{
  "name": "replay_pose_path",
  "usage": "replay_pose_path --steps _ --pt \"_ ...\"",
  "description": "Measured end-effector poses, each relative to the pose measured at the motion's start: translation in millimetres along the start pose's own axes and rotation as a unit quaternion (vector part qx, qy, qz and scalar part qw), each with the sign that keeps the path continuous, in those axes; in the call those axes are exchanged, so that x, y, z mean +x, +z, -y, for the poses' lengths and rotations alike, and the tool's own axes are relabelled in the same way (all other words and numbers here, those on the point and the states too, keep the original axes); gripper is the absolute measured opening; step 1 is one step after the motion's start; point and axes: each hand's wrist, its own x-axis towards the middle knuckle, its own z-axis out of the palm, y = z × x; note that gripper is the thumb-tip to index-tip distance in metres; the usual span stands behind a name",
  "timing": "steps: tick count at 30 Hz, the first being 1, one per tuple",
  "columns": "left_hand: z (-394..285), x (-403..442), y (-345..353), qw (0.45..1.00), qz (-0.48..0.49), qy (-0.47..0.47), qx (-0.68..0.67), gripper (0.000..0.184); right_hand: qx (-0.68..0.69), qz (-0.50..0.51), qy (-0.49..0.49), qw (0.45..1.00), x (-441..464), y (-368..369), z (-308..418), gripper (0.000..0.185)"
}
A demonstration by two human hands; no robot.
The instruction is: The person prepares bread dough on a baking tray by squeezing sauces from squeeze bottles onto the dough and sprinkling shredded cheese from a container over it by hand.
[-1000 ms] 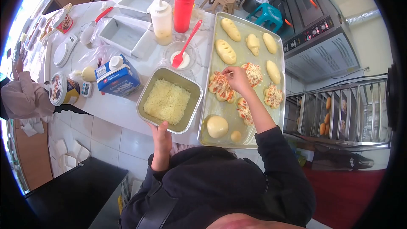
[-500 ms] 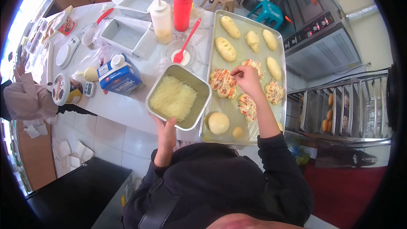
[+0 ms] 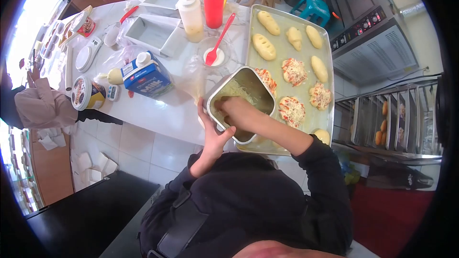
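My left hand (image 3: 215,138) grips the near left side of a square metal tin (image 3: 263,88), thumb against its wall. Grated cheese (image 3: 241,91) lies in the tin. Down inside it is my right hand (image 3: 239,113), its curled fingers in the cheese and their tips hidden. The tin is tilted and covers part of a large baking tray (image 3: 278,62). On that tray, flower-shaped dough pieces with red sauce and shreds sit near my right forearm, one (image 3: 292,111) close by and another (image 3: 294,71) farther back. Plain dough rolls (image 3: 264,47) lie toward the far end.
A milk carton (image 3: 148,79), a bowl with a red spatula (image 3: 217,48), a white squeeze bottle (image 3: 191,16) and a red one (image 3: 213,5) stand left of the tray. Loaf tins (image 3: 155,33) are behind. An oven (image 3: 373,38) and rack (image 3: 392,119) are right; other people are left.
My right hand has left the topped dough and gone into the tin. My left hand has brought the tin rightward, over the tray's near left part. The view has shifted slightly.
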Motion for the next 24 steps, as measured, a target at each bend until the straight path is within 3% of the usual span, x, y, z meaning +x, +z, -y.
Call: replay_pose_path --steps 5,9,12,16,19,24 --pt "7 -1 -7 1.000 -0.008 -0.004 -0.030 0.109 0.123 -0.102 -0.023 0.987 -6 -34 -1 0.028" --pt "13 0 -14 0.999 -0.024 -0.011 -0.038 0.107 0.111 -0.024 0.064 0.991 -10 -51 -4 0.020" --pt "21 1 -21 0.998 -0.046 -0.021 -0.048 0.105 0.226 -0.045 0.044 0.972 -16 -64 -14 0.018" --pt "15 2 -25 0.994 -0.074 -0.031 -0.075 0.096 0.371 -0.087 0.086 0.920 -32 -97 -41 0.013" --pt "14 2 -26 0.988 -0.089 -0.024 -0.120 0.088 0.374 -0.129 0.145 0.907 -39 -101 -87 0.013" --pt "15 2 -33 0.987 -0.094 -0.016 -0.129 0.087 0.201 -0.139 0.280 0.928 -42 -58 -158 0.014"
